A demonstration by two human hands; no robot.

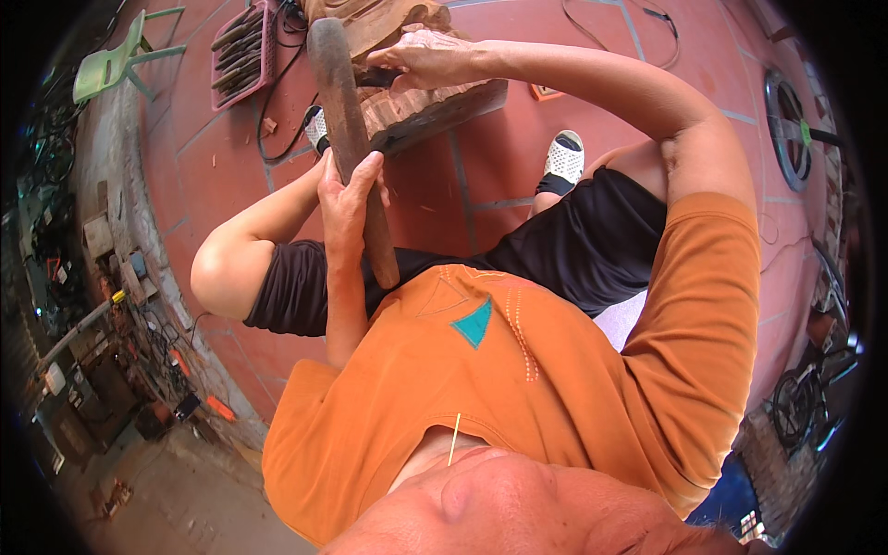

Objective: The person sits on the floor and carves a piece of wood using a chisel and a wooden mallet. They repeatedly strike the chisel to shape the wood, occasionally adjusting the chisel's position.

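My left hand (pixel 349 196) is closed around a long wooden mallet (pixel 344 111), a brown club-like piece. The mallet stands nearly upright in the view, its thick rounded head at the far end and its narrow end near my shirt. Farther off, my right hand (pixel 427 57) is closed on a dark, short-looking chisel (pixel 374 78), mostly hidden by my fingers and the mallet. That hand is over a carved block of reddish-brown wood (pixel 425 113), whose top has rounded, shaped forms. The mallet's head hides part of the block's left side.
Several carving tools (pixel 242 51) lie in a pink plastic basket (pixel 268 55) at the far left. Beyond it stands a light green chair (pixel 106 72). A black cable (pixel 268 116) crosses the red tiled floor (pixel 222 176). A wheel-like ring (pixel 772 129) is at the right.
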